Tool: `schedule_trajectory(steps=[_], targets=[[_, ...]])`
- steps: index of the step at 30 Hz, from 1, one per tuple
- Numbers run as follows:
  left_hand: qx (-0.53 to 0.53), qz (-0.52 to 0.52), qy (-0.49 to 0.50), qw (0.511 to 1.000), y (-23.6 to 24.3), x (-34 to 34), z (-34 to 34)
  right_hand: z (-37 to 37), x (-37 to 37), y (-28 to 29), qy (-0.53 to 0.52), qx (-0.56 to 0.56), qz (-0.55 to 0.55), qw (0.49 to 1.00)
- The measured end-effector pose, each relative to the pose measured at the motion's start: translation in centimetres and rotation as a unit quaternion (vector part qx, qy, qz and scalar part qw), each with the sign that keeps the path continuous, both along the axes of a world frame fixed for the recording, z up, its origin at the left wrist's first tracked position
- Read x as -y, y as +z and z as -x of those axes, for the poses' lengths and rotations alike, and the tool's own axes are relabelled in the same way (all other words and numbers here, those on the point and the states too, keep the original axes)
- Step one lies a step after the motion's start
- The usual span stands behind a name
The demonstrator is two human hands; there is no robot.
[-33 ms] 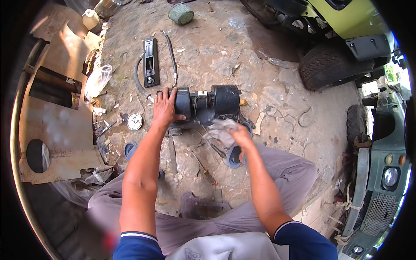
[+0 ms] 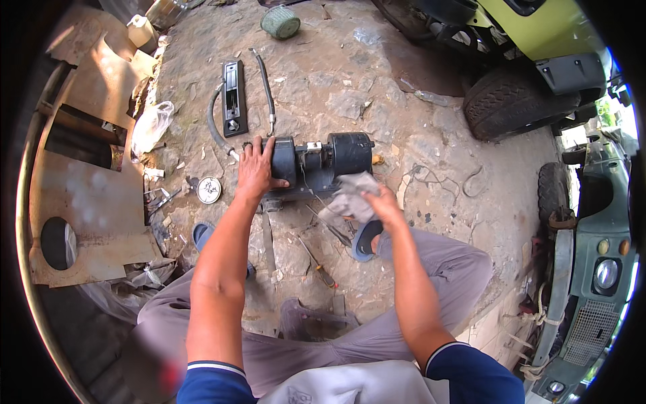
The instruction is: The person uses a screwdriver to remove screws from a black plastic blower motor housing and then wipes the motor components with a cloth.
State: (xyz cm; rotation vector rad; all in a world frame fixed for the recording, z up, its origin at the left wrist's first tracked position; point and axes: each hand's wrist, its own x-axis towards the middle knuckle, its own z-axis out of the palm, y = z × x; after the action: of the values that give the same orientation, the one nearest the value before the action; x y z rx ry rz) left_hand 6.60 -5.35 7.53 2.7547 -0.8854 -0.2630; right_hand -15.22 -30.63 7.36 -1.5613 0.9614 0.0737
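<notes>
A black blower unit (image 2: 311, 176) with two rounded drum housings lies on the ground in front of me. My left hand (image 2: 256, 168) grips its left housing, fingers over the far side and thumb along the near face. In my right hand (image 2: 385, 203) is a crumpled grey rag (image 2: 354, 197), held at the near right corner of the unit. The rag covers part of the right housing's lower edge; whether it presses on the housing I cannot tell. A thin wire hangs from the middle of the unit.
Beyond the unit lie a black slotted panel (image 2: 233, 101) and a hose (image 2: 265, 87). A screwdriver (image 2: 323, 273) rests between my feet; a round dish of small parts (image 2: 209, 190) sits left. Rusty sheet metal (image 2: 87, 222) stands at left, a vehicle tyre (image 2: 511, 101) at far right.
My right hand has shifted slightly right, and the rag has spread and risen toward the right housing. My left hand and the blower unit stay in place.
</notes>
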Motion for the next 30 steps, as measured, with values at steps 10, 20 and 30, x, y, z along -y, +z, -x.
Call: schedule_trajectory(steps=[10,20,30], targets=[[0.036,0.01,-0.01,0.999,0.1,0.6,0.5,-7.3,3.7,1.7,0.059,0.001,0.29,0.955],[0.019,0.007,-0.003,1.0,0.1,0.0,1.0,-9.6,4.3,1.5,0.114,-0.078,0.4,0.906],[0.022,0.035,-0.001,0.999,-0.1,0.0,0.9,-10.1,3.6,0.8,0.13,-0.06,0.465,0.874]])
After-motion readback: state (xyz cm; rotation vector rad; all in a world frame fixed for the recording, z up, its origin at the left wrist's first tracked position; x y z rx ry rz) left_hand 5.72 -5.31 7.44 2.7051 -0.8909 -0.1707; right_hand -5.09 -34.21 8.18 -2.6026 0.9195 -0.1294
